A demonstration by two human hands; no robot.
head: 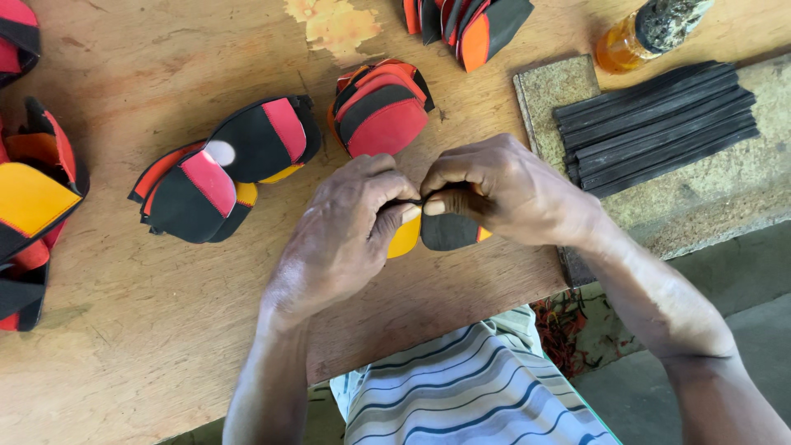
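Observation:
My left hand (342,235) and my right hand (503,189) meet over the wooden table (165,330). Both pinch a small curved piece (445,233) of black and orange material, together with a thin black strip along its top edge. The fingertips of the two hands touch at that edge. Most of the piece is hidden under my fingers; its orange part shows below my left thumb and its black part below my right.
Piles of black, red and orange cut pieces lie at the left edge (33,206), centre left (222,169), centre (379,107) and top (465,21). A bundle of black strips (655,124) rests on a stone slab (700,206). A bottle of amber liquid (638,37) stands behind it.

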